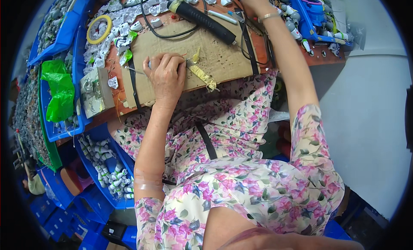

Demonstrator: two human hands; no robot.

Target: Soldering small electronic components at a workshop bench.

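Red-brown bench (pixel 322 56), crowded at the far side: the left hand (pixel 165 76) works low over the cardboard (pixel 228 56).
Its fingers are bent nearly together, but the knuckles hide what they may hold, so I cannot tell; a thin wire (pixel 134 71) shows at their left. Just beside lies the yellow strip (pixel 203 77), with one end at the cardboard's near edge; a careless wrist could brush it down onto the flowered cloth (pixel 232 116). The right hand (pixel 254 3) is cut by the upper border, its grip not visible. If that arm catches the black cable (pixel 172 36), the black tool (pixel 202 21) could be dragged.
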